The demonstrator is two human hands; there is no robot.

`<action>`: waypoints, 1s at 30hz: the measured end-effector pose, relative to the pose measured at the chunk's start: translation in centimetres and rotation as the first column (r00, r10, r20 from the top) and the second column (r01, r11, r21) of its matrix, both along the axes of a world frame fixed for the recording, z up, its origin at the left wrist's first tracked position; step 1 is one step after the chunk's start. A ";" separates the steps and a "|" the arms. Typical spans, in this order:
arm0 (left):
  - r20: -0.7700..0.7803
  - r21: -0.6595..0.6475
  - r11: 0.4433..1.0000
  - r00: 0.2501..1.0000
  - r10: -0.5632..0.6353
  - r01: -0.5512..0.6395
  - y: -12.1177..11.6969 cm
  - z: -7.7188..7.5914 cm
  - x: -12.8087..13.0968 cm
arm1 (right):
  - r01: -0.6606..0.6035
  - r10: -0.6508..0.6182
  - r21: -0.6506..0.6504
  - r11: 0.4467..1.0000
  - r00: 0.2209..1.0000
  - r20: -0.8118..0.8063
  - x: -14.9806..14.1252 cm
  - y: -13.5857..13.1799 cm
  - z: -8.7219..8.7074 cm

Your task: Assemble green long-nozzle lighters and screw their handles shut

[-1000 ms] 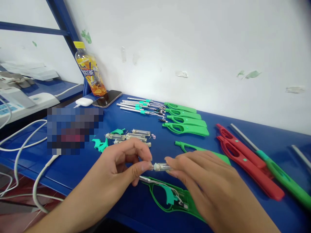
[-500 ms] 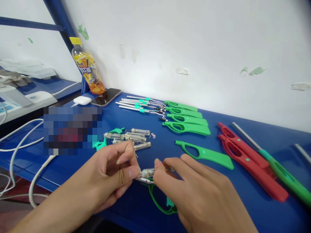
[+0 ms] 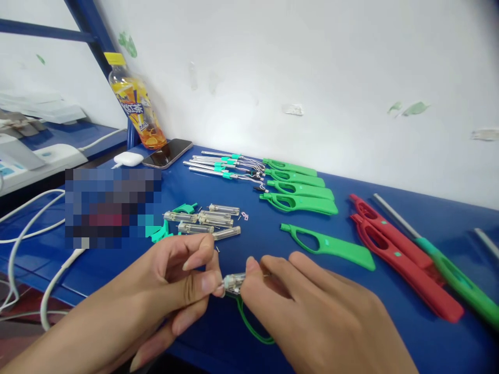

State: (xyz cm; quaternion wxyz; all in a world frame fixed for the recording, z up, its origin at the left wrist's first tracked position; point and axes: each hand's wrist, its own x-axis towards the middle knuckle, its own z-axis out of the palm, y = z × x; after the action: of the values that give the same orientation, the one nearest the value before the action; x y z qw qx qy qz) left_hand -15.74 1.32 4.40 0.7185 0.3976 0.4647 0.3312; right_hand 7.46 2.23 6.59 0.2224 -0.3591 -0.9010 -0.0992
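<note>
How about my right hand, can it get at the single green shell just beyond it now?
Probably yes: the green shell lies just beyond the right hand, with nothing visible between them. However, its fingers pinch the clear cartridge, so it would likely have to put that down first.

One camera sits on the person's head. It looks ahead and down, over the left hand (image 3: 175, 288) and right hand (image 3: 315, 306), which are close and low in view, across the blue bench (image 3: 222, 192) to the white wall (image 3: 249, 57) behind.
</note>
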 end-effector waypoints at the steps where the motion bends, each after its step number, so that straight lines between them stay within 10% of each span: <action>1: -0.003 0.015 1.000 1.000 -0.016 0.016 0.0 0.1 0.0 | -0.025 0.025 -0.008 1.000 1.000 -0.007 0.3 0.3 -0.1; 7: -0.316 0.396 0.918 0.941 0.120 0.016 -0.3 0.3 2.4 | -0.040 0.038 -0.078 0.996 0.999 -0.026 3.3 1.1 -0.2; 11: -0.553 0.733 0.620 0.776 0.303 0.280 -0.7 -0.7 4.2 | 0.065 -0.070 -0.049 0.997 0.994 -0.087 5.8 0.3 -1.0; 15: -0.581 0.794 0.419 0.752 0.311 0.440 -0.6 -1.2 4.6 | 0.088 -0.093 -0.055 0.995 0.990 -0.105 7.6 -0.2 -2.4; 30: -0.590 0.808 0.254 0.739 0.326 0.532 -0.4 -1.9 4.6 | 0.031 -0.056 -0.384 0.923 0.997 -0.055 5.9 -0.7 -2.3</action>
State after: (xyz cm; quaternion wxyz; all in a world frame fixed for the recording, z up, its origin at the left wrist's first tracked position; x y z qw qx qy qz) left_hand -11.12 0.88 2.51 0.1277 0.8682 0.3539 0.3235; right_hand 13.41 1.53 4.27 0.1750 -0.4184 -0.8872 0.0852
